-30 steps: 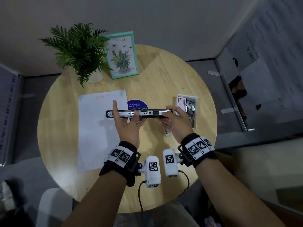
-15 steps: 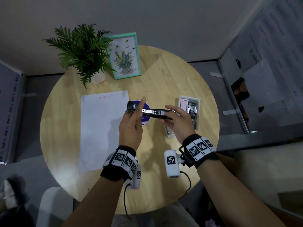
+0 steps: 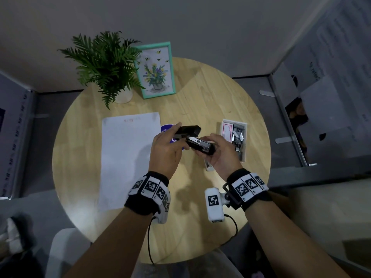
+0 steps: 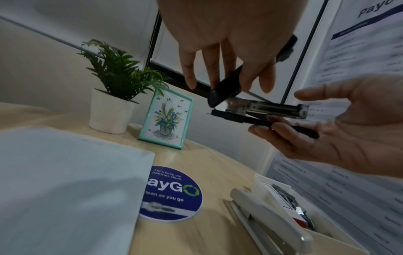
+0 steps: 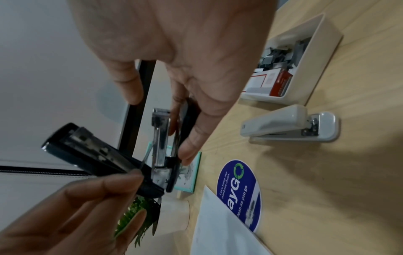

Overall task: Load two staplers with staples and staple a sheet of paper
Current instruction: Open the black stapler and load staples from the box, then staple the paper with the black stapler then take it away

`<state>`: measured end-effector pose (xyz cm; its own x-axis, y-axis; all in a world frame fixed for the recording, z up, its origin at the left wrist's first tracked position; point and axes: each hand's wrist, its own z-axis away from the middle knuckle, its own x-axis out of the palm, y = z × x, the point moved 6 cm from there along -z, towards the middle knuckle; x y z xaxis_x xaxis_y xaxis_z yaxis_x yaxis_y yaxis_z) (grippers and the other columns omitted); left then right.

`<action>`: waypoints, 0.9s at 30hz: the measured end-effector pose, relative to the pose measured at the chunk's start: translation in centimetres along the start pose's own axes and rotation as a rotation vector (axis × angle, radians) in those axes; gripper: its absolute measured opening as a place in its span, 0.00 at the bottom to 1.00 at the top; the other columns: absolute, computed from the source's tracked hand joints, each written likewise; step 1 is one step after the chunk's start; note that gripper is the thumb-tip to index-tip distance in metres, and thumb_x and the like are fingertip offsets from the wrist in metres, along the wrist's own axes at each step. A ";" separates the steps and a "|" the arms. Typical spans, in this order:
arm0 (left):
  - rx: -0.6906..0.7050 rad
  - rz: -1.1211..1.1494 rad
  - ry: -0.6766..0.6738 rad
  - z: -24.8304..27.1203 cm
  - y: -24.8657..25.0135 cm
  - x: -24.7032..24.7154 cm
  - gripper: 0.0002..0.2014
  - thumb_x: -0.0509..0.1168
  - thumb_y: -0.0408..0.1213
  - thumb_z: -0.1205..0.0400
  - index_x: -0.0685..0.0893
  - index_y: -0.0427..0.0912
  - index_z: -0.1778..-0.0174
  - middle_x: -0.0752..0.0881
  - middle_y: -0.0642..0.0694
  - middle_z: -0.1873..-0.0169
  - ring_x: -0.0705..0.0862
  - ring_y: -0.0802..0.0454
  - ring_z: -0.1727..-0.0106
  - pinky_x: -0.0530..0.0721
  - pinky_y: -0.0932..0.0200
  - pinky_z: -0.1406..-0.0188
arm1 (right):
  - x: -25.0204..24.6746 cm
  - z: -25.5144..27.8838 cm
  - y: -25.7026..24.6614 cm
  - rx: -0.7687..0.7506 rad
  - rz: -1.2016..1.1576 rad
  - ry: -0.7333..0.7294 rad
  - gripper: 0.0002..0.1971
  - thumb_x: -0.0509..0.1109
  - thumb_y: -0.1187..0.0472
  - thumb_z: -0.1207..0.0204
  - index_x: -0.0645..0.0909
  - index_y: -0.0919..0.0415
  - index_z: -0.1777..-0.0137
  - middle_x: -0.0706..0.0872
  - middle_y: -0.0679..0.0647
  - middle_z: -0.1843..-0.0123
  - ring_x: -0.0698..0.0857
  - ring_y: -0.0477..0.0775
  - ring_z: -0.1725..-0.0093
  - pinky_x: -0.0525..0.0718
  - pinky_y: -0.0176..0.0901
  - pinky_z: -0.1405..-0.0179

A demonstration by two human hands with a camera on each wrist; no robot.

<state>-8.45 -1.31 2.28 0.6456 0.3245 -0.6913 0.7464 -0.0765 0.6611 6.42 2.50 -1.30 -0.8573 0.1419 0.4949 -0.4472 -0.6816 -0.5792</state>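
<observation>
- Above the middle of the round wooden table (image 3: 200, 93), both hands hold a black stapler (image 3: 197, 140) up in the air.
- The left hand (image 3: 166, 149) has its fingers curled on the stapler's black top cover (image 4: 226, 89), which is swung up and away from the rest.
- The right hand (image 3: 222, 152) grips the stapler's black base from below, with the fingers and thumb on its sides.
- The shiny metal staple track (image 4: 266, 107) sits between the cover and the base, and it is open to view.
- I cannot tell if there are staples in the track.
- A white stapler (image 5: 287, 124) lies shut on the table, under the right hand and just beside the white tray (image 3: 244, 155).
- The white tray sits on the right side of the table. It holds loose grey staples (image 3: 237, 135) and a small staple box (image 3: 226, 130).
- A white sheet of paper (image 3: 124, 157) lies flat on the left side of the table. No hand touches it.
- A round blue sticker (image 4: 172, 195) is on the table just to the right of the paper.
- At the far side of the table stand a green plant (image 3: 104, 63) in a white pot and a picture frame (image 3: 155, 70) with a teal edge. They are near each other.
</observation>
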 end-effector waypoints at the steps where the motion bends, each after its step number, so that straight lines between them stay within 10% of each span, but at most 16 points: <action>1: 0.028 -0.004 0.000 -0.1 0.2 -0.2 0.15 0.58 0.30 0.28 0.91 0.40 0.69 0.86 0.38 0.36 0.83 0.40 0.41 0.83 0.38 0.42 | 0.0 0.0 0.0 0.017 -0.015 0.007 0.12 0.64 0.61 0.18 0.78 0.70 0.59 0.82 0.70 0.51 0.82 0.72 0.44 0.91 0.48 0.57; 6: 0.127 0.032 -0.018 -0.5 0.6 -0.4 0.10 0.63 0.25 0.28 0.85 0.38 0.72 0.88 0.41 0.42 0.78 0.47 0.39 0.84 0.38 0.45 | 0.1 0.2 -0.5 0.011 0.071 -0.046 0.22 0.69 0.46 0.29 0.81 0.69 0.54 0.87 0.68 0.54 0.85 0.70 0.48 0.88 0.52 0.50; 10: 0.202 -0.040 -0.078 -0.7 1.3 -0.4 0.09 0.62 0.22 0.28 0.82 0.37 0.70 0.90 0.45 0.48 0.76 0.47 0.42 0.78 0.56 0.42 | 0.3 0.1 -0.5 0.046 0.137 -0.092 0.31 0.69 0.51 0.27 0.77 0.81 0.37 0.82 0.73 0.44 0.84 0.70 0.46 0.91 0.46 0.56; 15: 0.146 -0.021 -0.181 -0.6 0.9 -0.5 0.07 0.62 0.27 0.23 0.85 0.37 0.62 0.89 0.48 0.47 0.72 0.53 0.40 0.70 0.72 0.40 | 0.3 0.4 -0.1 0.067 0.259 -0.171 0.22 0.76 0.59 0.36 0.84 0.74 0.45 0.88 0.69 0.49 0.91 0.62 0.53 0.89 0.41 0.55; 21: -0.412 0.371 -0.033 0.9 -1.6 -1.9 0.17 0.67 0.40 0.18 0.75 0.47 0.34 0.78 0.53 0.36 0.74 0.59 0.35 0.70 0.87 0.49 | 0.4 0.5 1.6 0.046 0.270 -0.082 0.18 0.75 0.61 0.28 0.85 0.71 0.41 0.89 0.67 0.46 0.90 0.60 0.51 0.86 0.37 0.62; 24: -0.803 0.582 -0.027 2.5 -3.9 -1.8 0.19 0.62 0.49 0.16 0.73 0.45 0.32 0.80 0.47 0.37 0.80 0.50 0.36 0.79 0.74 0.46 | 1.7 1.0 2.8 0.083 0.281 -0.103 0.26 0.77 0.57 0.34 0.83 0.70 0.37 0.87 0.65 0.44 0.86 0.60 0.46 0.82 0.43 0.55; 27: -0.906 0.644 -0.092 3.1 -5.4 -2.7 0.19 0.63 0.52 0.17 0.79 0.43 0.38 0.87 0.43 0.43 0.86 0.47 0.41 0.82 0.54 0.42 | 4.1 1.5 4.4 0.138 0.328 -0.163 0.30 0.79 0.57 0.38 0.83 0.68 0.36 0.86 0.64 0.46 0.85 0.58 0.47 0.83 0.44 0.55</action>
<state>-13.71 -4.68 -0.35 0.9069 0.3983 -0.1373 -0.1017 0.5232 0.8461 1.33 -0.97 -0.88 -0.8921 -0.2078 0.4013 -0.1085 -0.7636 -0.6366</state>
